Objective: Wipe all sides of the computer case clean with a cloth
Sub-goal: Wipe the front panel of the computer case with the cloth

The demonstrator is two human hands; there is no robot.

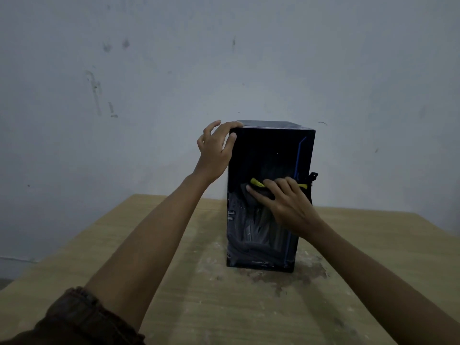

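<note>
A black computer case (268,155) stands upright on the wooden table (174,282), its glossy front facing me with a thin blue line down the right side. My left hand (216,150) grips the case's top left corner, thumb on the front, fingers over the top edge. My right hand (283,202) presses a dark cloth (310,185) with yellow trim against the middle of the front panel. Most of the cloth is hidden under the hand; a dark corner sticks out past the case's right edge.
The table's top is stained and scuffed around the case's base (286,272). A marked pale wall (224,58) rises right behind the case. The table's left edge (64,247) drops off to the floor.
</note>
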